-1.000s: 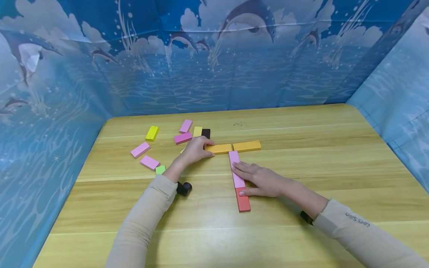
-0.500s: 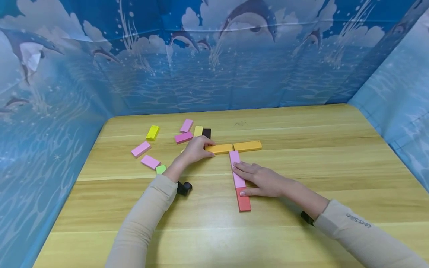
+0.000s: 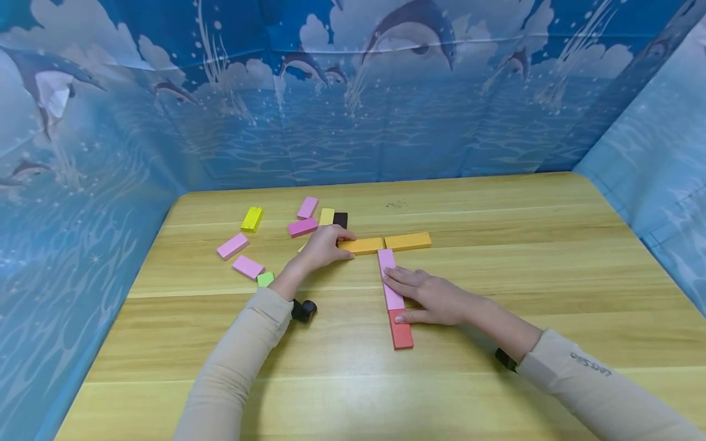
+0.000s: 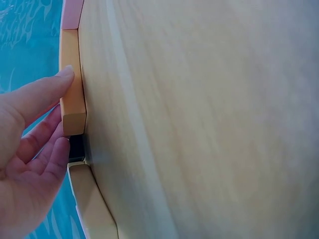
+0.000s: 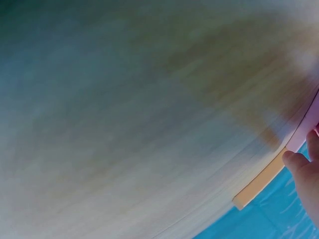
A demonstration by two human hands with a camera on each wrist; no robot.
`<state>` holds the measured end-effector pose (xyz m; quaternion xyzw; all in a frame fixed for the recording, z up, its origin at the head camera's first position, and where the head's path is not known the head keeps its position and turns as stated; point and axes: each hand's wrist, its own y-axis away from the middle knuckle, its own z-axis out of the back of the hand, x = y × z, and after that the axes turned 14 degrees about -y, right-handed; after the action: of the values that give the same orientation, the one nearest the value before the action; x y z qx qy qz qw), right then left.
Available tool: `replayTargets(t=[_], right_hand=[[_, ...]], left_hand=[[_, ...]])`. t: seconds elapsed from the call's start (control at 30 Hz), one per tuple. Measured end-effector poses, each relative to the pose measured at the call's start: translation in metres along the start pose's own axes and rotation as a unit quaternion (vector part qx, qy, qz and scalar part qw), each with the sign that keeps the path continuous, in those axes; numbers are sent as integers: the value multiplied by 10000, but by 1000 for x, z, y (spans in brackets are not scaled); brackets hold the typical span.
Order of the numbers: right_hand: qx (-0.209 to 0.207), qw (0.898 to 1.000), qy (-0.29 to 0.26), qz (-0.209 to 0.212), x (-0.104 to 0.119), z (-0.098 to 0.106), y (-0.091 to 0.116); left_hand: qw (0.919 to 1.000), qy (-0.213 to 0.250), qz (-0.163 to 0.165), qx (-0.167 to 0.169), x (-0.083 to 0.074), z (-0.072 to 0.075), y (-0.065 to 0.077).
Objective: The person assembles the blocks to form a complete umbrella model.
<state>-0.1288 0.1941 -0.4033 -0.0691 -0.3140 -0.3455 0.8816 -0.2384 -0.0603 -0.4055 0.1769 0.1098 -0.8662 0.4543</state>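
My left hand [image 3: 322, 246] pinches the left end of an orange block [image 3: 364, 246] between thumb and fingers. A second orange block [image 3: 407, 241] lies end to end with it on the right. From near their joint, a light pink block [image 3: 390, 298] and then a red block [image 3: 402, 337] run toward me in a line. My right hand [image 3: 432, 298] rests on this line with extended fingers, fingertips on the pink block and thumb on the red one. In the left wrist view, my thumb [image 4: 65, 72] presses the orange block's side [image 4: 74, 97].
Left of the line lie two light pink blocks [image 3: 233, 246], a yellow block [image 3: 252, 218] and a green block [image 3: 265, 279]. Behind my left hand are a magenta block [image 3: 303, 227], another pink block [image 3: 307, 207], a pale yellow block [image 3: 326, 217] and a black block [image 3: 341, 220]. A dolphin-print curtain [image 3: 353, 147] surrounds the table.
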Motion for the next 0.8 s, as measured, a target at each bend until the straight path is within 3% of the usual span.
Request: replayTargets(t=[0.8], right_hand=[[-14, 10000, -8, 14, 1, 0, 0]], left_hand=[[9998, 180, -59, -24, -8, 3, -4]])
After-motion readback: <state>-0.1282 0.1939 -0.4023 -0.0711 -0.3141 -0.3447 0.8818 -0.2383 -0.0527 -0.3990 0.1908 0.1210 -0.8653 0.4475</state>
